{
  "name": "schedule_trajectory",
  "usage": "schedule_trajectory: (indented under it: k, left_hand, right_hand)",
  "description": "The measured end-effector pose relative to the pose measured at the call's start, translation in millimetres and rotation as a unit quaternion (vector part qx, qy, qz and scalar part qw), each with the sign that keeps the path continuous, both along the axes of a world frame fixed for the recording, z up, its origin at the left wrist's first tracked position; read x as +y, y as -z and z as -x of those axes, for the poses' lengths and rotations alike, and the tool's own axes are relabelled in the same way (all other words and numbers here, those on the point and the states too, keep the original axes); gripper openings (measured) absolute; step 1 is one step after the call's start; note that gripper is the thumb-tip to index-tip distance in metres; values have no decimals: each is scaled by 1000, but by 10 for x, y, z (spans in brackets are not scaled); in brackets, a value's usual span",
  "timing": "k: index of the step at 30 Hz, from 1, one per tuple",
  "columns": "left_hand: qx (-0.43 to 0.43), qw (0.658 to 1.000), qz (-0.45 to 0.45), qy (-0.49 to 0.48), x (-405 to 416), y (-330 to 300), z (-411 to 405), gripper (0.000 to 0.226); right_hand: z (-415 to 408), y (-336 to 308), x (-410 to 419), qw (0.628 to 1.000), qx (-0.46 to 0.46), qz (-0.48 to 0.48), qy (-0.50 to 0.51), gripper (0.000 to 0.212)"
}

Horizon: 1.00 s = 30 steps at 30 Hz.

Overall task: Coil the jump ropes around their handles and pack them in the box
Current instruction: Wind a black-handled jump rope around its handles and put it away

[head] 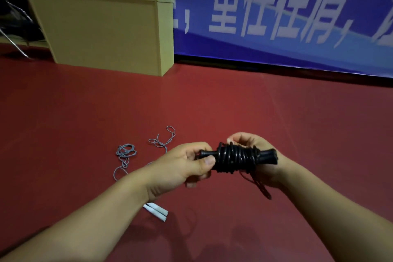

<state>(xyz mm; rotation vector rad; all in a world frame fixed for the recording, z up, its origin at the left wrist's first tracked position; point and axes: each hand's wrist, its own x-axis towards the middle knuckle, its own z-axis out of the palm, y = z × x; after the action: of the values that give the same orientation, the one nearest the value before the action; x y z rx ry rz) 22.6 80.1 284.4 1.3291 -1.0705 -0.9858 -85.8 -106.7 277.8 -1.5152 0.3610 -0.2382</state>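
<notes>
The black jump rope is nearly wound: most of its cord sits in tight turns round the paired black handles, and only a short tail hangs loose beneath the bundle. It is held up in the air over the red floor, between both hands. The left hand grips the narrow handle end, thumb laid along the front, fingers curled behind. The right hand cups the other, flared end from behind, and its fingertips pinch at the cord on top of the coil, apparently settling the last turn. The bundle's long axis runs left to right across the person's body, roughly level, the flared butt pointing to their right.

Left of the black rope and farther out on the floor, the grey jump rope lies in loose tangles, not coiled at all; its white handles lie side by side below the left forearm. So I judge one rope close to done and one untouched. The tan box stands well beyond the black rope, up and to the left against the blue banner; I cannot see inside it, and nothing I can see looks packed.
</notes>
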Motion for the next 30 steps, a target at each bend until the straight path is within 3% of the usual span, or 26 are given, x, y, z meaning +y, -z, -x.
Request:
schedule_trajectory:
  k: [3, 8, 11, 15, 26, 30]
  left_hand:
    - [66, 997, 24, -28, -46, 0, 2, 15]
    - [109, 987, 23, -120, -145, 68, -19, 32]
    - [82, 969, 21, -232, -217, 111, -91, 25]
    - [58, 941, 8, -335, -261, 185, -219, 23]
    - [-62, 930, -26, -360, -330, 456, -371, 23]
    - [-109, 908, -28, -403, -306, 524, -476, 26]
  right_hand:
    - [-15, 74, -15, 998, -9, 54, 11, 3]
    - [-135, 146, 123, 990, 26, 131, 47, 20]
    - [-183, 168, 175, 976, 70, 206, 22, 29]
    - [-209, 166, 269, 956, 97, 275, -27, 24]
    - [-227, 75, 359, 947, 124, 290, -53, 31]
    - [-187, 34, 394, 933, 115, 331, -78, 32]
